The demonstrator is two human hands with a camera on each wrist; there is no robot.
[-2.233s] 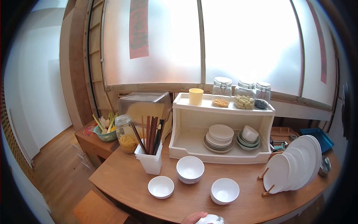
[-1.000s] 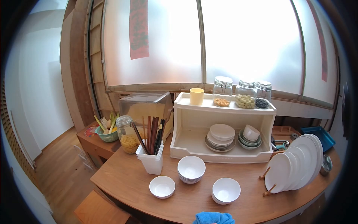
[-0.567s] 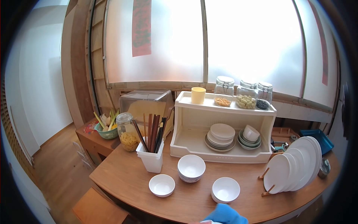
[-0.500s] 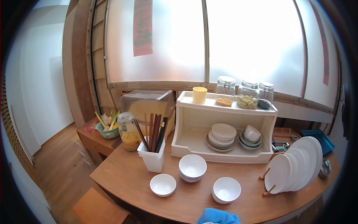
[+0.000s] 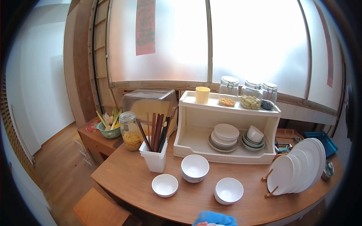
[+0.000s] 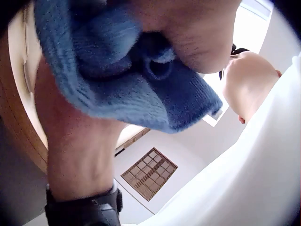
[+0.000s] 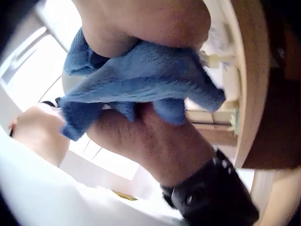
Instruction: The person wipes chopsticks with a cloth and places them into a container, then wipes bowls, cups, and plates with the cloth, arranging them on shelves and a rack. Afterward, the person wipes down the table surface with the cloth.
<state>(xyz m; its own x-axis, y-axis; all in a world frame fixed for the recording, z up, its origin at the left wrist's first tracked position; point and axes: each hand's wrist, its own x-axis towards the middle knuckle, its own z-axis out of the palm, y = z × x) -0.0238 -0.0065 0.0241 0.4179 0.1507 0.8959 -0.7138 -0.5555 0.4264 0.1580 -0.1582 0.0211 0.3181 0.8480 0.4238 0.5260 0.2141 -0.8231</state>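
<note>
At the bottom edge of the head view, a blue cloth (image 5: 215,217) covers most of a white bowl, whose pale rim barely shows. Fingertips of my left hand (image 5: 202,223) sit at the cloth's left side, gripping the bowl. My right hand (image 7: 148,23) holds the bunched cloth against it; in the right wrist view, folds hang between both hands, and a pale curved part of the bowl (image 7: 70,84) shows behind. The left wrist view has my left hand (image 6: 193,30) close above the cloth. Cloth folds hide most fingers.
On the table stand a small white bowl (image 5: 164,185), a bowl stack (image 5: 195,166) and another bowl (image 5: 229,190). Behind are a chopstick holder (image 5: 155,160) and a white shelf (image 5: 226,160) with dishes and jars. Plates (image 5: 279,175) stand in a rack at right.
Earlier my left hand showed with a patterned white bowl, without cloth. The blue cloth then came over it, shifted right and up, and is now back left and lower. The tabletop bowls stayed put.
</note>
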